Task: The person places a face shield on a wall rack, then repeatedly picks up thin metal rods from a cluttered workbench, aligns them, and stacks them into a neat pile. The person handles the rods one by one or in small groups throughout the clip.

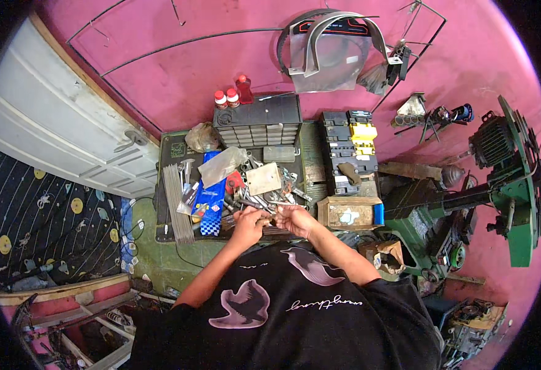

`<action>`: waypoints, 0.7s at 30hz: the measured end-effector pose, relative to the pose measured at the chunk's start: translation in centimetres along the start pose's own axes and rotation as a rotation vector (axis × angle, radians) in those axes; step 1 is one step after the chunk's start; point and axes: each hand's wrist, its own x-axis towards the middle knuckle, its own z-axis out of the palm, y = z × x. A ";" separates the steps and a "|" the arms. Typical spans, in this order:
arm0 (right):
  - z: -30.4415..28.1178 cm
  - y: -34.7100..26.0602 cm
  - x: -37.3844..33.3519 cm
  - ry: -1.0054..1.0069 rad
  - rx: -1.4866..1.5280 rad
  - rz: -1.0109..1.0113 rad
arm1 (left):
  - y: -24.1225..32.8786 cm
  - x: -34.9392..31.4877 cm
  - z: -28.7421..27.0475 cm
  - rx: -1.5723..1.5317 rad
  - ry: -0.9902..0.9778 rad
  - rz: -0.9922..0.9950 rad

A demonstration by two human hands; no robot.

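Observation:
Both my hands meet over the near edge of a cluttered workbench point(167, 231). My left hand point(249, 219) is closed, its fingers curled round something small and brownish that I cannot make out. Close beside it on the right, my right hand point(295, 219) has its fingers bent in a pinch; what they hold is too small to tell. Just beyond the hands lies a pile of metal tools and parts, with a beige rectangular piece point(264, 179) on top. A blue packet point(209, 206) and a crumpled clear plastic bag point(222, 166) lie to the left.
Thin rods point(178, 203) lie bundled at the bench's left. A dark drawer cabinet point(258, 123) stands at the back, bottles with red caps point(244, 89) on it. Batteries point(337, 148) and an open cardboard box point(344, 213) sit at right. Beyond them stands a green machine point(409, 225).

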 end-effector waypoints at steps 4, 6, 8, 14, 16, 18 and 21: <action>1.1 -0.2 -0.4 0.079 -0.257 -0.069 | 0.2 0.2 -0.4 0.091 0.012 -0.026; 1.2 -0.4 -0.4 0.030 -0.550 -0.147 | -0.4 0.3 -0.2 0.080 0.008 0.007; 0.9 -0.1 -0.2 0.081 -0.495 -0.095 | -0.8 0.3 0.1 0.078 -0.012 0.046; -2.0 1.2 0.0 -0.058 0.121 0.154 | -1.8 0.5 1.1 0.044 0.000 0.108; -2.5 1.6 0.3 0.039 -0.143 0.064 | -2.2 0.6 1.6 0.105 -0.020 0.105; -2.1 1.2 0.0 0.068 -0.423 -0.046 | -2.4 0.5 2.0 0.154 -0.046 0.093; -3.4 0.6 -0.1 0.107 -0.836 -0.194 | -2.7 0.9 2.7 0.141 -0.056 0.113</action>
